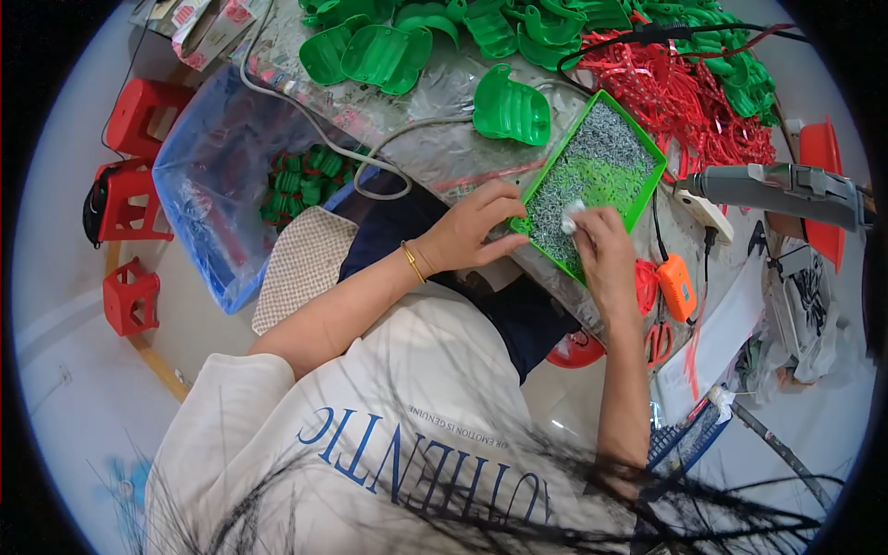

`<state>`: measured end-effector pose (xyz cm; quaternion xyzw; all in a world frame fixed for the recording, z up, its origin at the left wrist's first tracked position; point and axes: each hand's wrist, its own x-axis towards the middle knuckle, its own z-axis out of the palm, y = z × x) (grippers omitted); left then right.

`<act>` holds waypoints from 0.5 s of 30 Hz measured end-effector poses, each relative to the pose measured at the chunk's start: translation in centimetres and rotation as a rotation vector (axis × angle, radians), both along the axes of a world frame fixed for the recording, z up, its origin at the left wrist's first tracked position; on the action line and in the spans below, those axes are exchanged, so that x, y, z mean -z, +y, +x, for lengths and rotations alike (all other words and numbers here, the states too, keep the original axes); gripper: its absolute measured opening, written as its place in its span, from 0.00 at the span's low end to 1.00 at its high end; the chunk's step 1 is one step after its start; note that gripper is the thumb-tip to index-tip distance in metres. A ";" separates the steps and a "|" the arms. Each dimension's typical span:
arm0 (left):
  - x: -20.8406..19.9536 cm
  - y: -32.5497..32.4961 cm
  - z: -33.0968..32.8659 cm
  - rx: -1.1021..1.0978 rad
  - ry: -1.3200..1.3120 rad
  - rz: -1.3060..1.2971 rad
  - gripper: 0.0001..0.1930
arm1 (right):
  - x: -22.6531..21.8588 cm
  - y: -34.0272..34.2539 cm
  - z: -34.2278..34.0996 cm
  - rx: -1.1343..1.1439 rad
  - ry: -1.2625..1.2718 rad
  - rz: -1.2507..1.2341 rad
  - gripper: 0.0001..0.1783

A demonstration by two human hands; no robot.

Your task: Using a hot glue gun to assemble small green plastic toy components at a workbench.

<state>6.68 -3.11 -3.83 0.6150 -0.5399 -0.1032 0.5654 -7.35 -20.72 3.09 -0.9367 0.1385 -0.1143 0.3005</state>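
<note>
A shallow green tray (650, 190) lies tilted across the table's near edge, with many tiny grey metal-looking pieces (601, 134) spread in it. Its green bottom shows through in the middle. My left hand (474, 227) is at the tray's left corner, thumb and fingers bent around the rim. Over the tray's near right part, my right hand (603, 250) pinches a small white wad (573, 217), soft like cotton or tissue. The wad is close to the grey pieces; whether it touches them I cannot tell. Beyond the tray sits a curved green plastic part (511, 106).
Several more green plastic parts (387, 57) are heaped at the back. Red straps (680, 92) pile up behind the tray. A grey cable (398, 139) loops over the table edge by a blue-lined bin (208, 185). At right are a grey tool (777, 190) and an orange device (677, 289).
</note>
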 end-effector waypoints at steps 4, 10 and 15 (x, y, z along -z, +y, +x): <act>-0.1 0.0 0.0 -0.004 -0.010 0.003 0.19 | -0.3 0.8 -0.7 0.063 0.095 0.140 0.11; 0.0 -0.1 0.0 0.008 -0.015 0.009 0.18 | 0.8 0.5 1.8 -0.011 -0.032 0.081 0.10; -0.1 -0.1 -0.1 0.021 0.022 0.036 0.18 | 0.6 1.8 1.3 0.002 0.009 0.174 0.10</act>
